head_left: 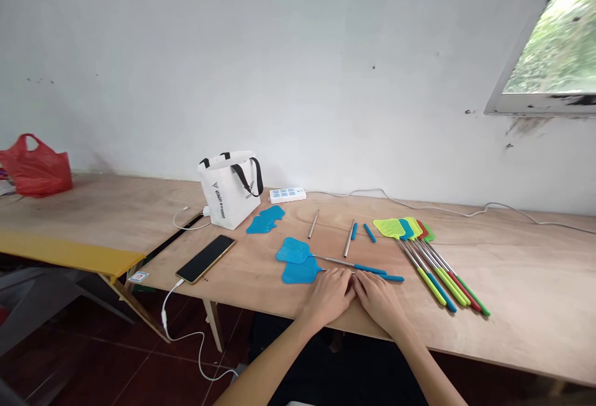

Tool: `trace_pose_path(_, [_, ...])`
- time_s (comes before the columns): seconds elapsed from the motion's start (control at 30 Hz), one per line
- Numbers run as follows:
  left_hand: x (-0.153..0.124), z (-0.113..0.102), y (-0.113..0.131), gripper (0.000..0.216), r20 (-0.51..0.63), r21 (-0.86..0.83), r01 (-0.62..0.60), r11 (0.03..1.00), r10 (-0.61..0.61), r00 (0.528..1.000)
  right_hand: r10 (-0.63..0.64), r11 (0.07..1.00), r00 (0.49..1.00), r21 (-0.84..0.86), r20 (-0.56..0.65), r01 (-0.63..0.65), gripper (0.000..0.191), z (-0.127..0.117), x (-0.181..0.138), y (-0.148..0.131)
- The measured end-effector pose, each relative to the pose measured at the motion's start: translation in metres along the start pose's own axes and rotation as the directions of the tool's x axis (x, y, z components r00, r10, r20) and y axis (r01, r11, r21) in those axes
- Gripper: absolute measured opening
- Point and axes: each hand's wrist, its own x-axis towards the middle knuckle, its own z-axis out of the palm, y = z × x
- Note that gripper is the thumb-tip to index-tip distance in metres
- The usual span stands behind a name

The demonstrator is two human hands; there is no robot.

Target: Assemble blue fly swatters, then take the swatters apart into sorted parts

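Observation:
My left hand (329,295) and my right hand (379,297) lie side by side on the wooden table (512,306) near its front edge, palms down, fingers stretched out. Their fingertips touch or nearly touch the metal rod of a blue fly swatter (302,271). A second blue swatter (294,249) lies just behind it. Loose blue swatter heads (265,220), two bare metal rods (313,223) and two short blue grips (369,233) lie farther back.
A row of several finished swatters (433,263) in green, blue, yellow and red lies to the right. A white tote bag (230,189), a power strip (287,194) and a phone (205,258) on a charging cable are at the left. A red plastic bag (35,167) sits far left.

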Motion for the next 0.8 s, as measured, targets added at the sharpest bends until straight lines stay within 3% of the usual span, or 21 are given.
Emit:
trace_pose_path(0.17, [0.0, -0.002, 0.001, 0.01, 0.006, -0.005, -0.009, 1.0, 0.009, 1.0, -0.025, 0.998, 0.999, -0.063, -0.048, 0.022, 0.024, -0.002, 0.001, -0.003])
trace_pose_path(0.37, [0.0, -0.004, 0.003, 0.011, 0.008, -0.003, -0.034, 0.999, 0.034, 0.999, 0.027, 0.955, 0.983, -0.285, -0.18, -0.079, 0.018, -0.004, 0.001, -0.004])
trace_pose_path(0.6, [0.001, -0.002, 0.001, 0.008, -0.01, -0.01, -0.032, 0.999, 0.031, 0.999, 0.016, 0.977, 0.996, -0.21, -0.09, -0.035, 0.023, 0.0, -0.001, 0.003])
trace_pose_path(0.8, [0.0, -0.002, 0.001, 0.007, -0.016, -0.015, -0.052, 0.999, 0.051, 0.999, 0.029, 0.998, 0.999, -0.048, -0.042, -0.031, 0.028, 0.0, 0.0, 0.007])
